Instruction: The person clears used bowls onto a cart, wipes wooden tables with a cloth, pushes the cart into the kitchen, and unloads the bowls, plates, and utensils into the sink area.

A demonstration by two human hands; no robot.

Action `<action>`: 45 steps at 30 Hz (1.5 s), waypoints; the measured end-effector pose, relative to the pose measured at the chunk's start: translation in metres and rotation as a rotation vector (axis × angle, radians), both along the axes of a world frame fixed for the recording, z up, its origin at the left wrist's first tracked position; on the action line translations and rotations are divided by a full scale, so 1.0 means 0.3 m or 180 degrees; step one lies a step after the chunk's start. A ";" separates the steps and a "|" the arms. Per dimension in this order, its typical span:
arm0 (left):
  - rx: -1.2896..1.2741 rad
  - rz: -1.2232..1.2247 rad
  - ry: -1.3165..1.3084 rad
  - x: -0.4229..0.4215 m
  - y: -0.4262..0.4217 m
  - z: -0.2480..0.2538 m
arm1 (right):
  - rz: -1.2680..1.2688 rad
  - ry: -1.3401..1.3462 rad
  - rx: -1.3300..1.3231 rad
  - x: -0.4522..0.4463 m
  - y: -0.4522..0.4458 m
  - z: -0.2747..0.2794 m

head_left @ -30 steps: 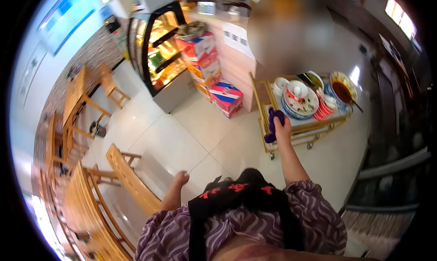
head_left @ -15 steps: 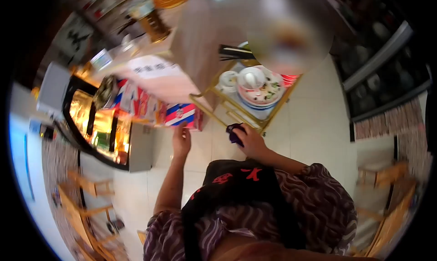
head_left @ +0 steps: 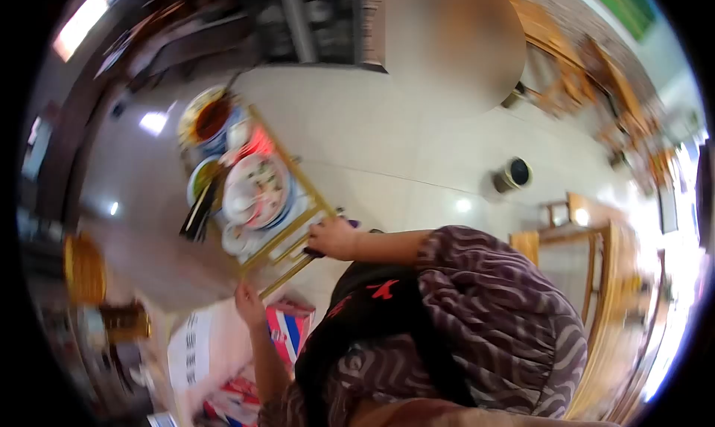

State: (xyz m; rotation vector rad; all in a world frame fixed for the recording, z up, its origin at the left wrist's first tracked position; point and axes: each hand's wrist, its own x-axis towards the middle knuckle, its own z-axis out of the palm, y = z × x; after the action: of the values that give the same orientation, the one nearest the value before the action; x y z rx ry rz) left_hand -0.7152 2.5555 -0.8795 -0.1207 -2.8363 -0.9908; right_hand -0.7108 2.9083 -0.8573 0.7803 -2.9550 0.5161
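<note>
A gold-framed serving cart [head_left: 301,172] loaded with used dishes stands in front of me. My right hand [head_left: 333,239] is closed on a dark purple cloth [head_left: 314,253] at the right end of the cart's near handle. My left hand [head_left: 249,305] is closed at the handle's left corner, its fingertips partly hidden. On the cart, a white bowl [head_left: 240,198] rests on a stack of plates [head_left: 277,175] with food scraps. Black chopsticks or sticks [head_left: 195,217] lean at the left, and a bowl of reddish-brown sauce or soup [head_left: 213,119] sits at the far end.
Left of the cart is a counter with a white sign [head_left: 189,349]. Red, white and blue boxes [head_left: 289,330] lie below my left hand. A black bin [head_left: 514,174] stands on the tiled floor to the right, with wooden tables and chairs [head_left: 596,278] beyond.
My view and body have swung right, so the cart now appears farther left and angled. My left hand has gone from beside the boxes to the cart's handle corner. The cloth stays in my right hand.
</note>
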 end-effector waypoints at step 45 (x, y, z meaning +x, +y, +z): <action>0.0151 0.1854 -0.0427 -0.556 0.116 -0.017 | 0.1392 0.0700 -0.0470 -0.902 -0.052 -0.098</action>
State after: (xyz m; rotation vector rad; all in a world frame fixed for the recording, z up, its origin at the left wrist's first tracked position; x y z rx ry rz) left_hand -0.8820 2.5902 -0.8847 0.7551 -2.6866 -0.9457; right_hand -0.9813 2.8926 -0.8866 1.3732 -2.5130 0.6119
